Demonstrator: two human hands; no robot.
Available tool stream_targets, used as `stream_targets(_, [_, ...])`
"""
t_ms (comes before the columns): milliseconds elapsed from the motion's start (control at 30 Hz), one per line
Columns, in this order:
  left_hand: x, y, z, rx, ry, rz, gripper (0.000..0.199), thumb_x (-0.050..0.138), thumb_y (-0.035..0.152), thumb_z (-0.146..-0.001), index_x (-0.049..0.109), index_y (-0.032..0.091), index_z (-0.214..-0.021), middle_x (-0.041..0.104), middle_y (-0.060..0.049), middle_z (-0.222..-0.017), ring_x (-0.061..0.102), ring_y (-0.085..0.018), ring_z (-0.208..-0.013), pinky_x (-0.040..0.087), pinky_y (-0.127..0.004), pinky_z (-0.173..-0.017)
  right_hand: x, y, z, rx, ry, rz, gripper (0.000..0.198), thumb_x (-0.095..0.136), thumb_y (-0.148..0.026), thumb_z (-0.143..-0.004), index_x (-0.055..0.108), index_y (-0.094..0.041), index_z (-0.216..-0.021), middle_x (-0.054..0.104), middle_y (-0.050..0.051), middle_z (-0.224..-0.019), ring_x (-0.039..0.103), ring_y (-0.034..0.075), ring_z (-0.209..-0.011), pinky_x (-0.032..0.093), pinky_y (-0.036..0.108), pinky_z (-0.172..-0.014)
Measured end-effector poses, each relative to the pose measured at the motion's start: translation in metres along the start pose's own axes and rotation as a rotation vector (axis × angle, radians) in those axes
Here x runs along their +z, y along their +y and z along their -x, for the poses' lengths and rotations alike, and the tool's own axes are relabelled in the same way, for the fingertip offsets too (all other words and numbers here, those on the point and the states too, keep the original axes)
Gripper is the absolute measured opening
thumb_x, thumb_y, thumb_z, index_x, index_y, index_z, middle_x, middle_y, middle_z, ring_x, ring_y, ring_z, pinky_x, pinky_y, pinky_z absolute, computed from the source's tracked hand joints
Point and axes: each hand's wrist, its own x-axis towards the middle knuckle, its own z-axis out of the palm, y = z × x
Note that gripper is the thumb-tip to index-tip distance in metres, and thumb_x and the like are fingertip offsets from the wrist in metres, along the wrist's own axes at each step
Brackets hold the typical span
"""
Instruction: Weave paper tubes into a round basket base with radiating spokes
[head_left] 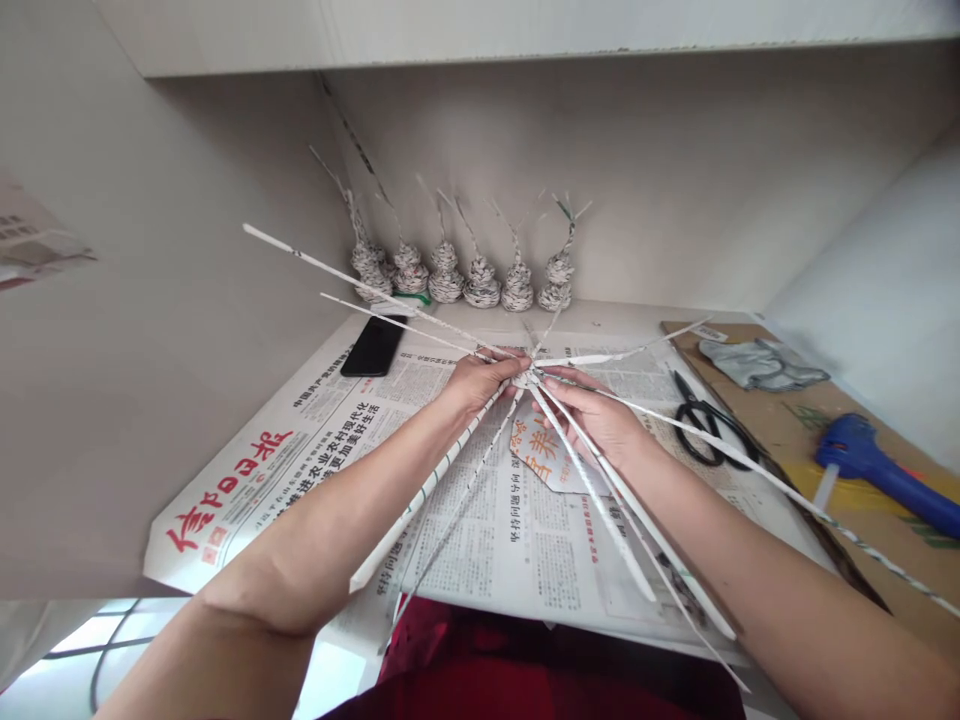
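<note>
Rolled newspaper strips (592,480) cross at a small woven centre and fan out in all directions like spokes. My left hand (484,378) pinches this centre from the left, its thumb on top. From the right, my right hand (589,405) grips the same bundle close to the centre, fingers partly hidden beneath the strips. Several strips point down toward my lap, while others reach to the far left and far right. The bundle is held above newspaper sheets (480,540) spread over the tabletop.
Several gourd-shaped woven paper pieces (481,282) stand along the back wall. A black phone (373,345) lies at left. Black-handled scissors (712,430), a blue glue gun (877,460) and a grey glove (763,364) lie at right, near cardboard (787,420). A shelf (525,35) overhangs.
</note>
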Motion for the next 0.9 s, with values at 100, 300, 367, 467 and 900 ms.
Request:
stream_targets(100, [0.003,-0.004,0.001,0.003,-0.028,0.011,0.023,0.080,0.021,-0.061,0.070,0.014,-0.081,0.064,0.000,-0.067,0.055,-0.007,-0.055,0.041,-0.015,-0.046,-0.001,0.002,-0.002,0.001,0.038,0.012,0.021,0.077,-0.028,-0.066,0.066,-0.020,-0.083,0.067,0.000,-0.069,0.064,0.015,-0.062,0.048,0.023,-0.049])
stream_targets(300, [0.007,-0.007,0.005,-0.029,-0.068,0.010,0.024,0.081,0.020,-0.059,0.069,0.014,-0.079,0.062,0.001,-0.065,0.053,-0.006,-0.053,0.041,-0.016,-0.046,-0.006,0.007,-0.005,0.023,0.092,0.145,0.031,0.081,-0.036,-0.063,0.070,-0.017,-0.084,0.068,0.004,-0.063,0.060,0.014,-0.052,0.046,0.024,-0.043])
stream_targets(367, [0.007,-0.007,0.006,-0.046,-0.084,0.009,0.025,0.081,0.020,-0.059,0.069,0.013,-0.080,0.062,0.001,-0.065,0.053,-0.006,-0.053,0.042,-0.016,-0.045,-0.007,0.006,-0.004,0.022,0.120,0.171,0.032,0.081,-0.038,-0.062,0.069,-0.017,-0.083,0.067,0.003,-0.061,0.058,0.014,-0.048,0.044,0.024,-0.041])
stream_targets(467, [0.006,-0.006,0.007,-0.072,-0.085,0.003,0.022,0.081,0.022,-0.061,0.068,0.012,-0.076,0.061,0.001,-0.064,0.053,-0.006,-0.051,0.044,-0.017,-0.046,-0.006,0.005,-0.003,0.016,0.116,0.169,0.027,0.080,-0.038,-0.062,0.067,-0.016,-0.072,0.063,0.001,-0.055,0.053,0.012,-0.044,0.038,0.023,-0.038])
stream_targets(900, [0.008,-0.003,0.012,-0.051,-0.018,-0.052,0.022,0.079,0.025,-0.067,0.059,0.015,-0.068,0.058,0.004,-0.057,0.050,-0.005,-0.048,0.043,-0.018,-0.046,-0.005,0.008,-0.004,-0.022,0.102,0.230,0.022,0.073,-0.036,-0.066,0.063,-0.017,-0.064,0.062,0.000,-0.054,0.051,0.012,-0.042,0.039,0.024,-0.039])
